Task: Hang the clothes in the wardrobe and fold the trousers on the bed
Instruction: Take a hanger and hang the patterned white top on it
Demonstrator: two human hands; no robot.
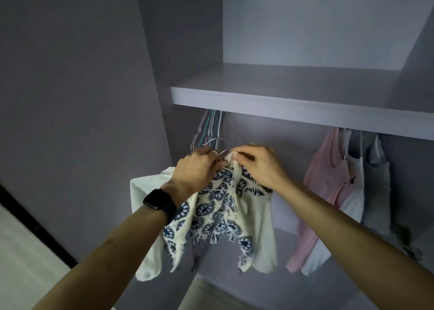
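A cream top with a blue flower pattern (218, 218) hangs from a silver wire hanger (219, 145) that I hold up in front of the open wardrobe. My left hand (195, 168), with a black watch on the wrist, grips the hanger just below its hook. My right hand (256, 166) pinches the top's cream strap at the hanger's neck. A white garment (145, 192) hangs behind my left wrist, partly hidden by my arm.
Several bare wire hangers (209, 126) hang under the wardrobe shelf (281, 107) at the left. To the right hang a pink top (328, 180), a white one (354, 192) and a grey one (378, 182). A grey side panel (70, 98) stands on the left.
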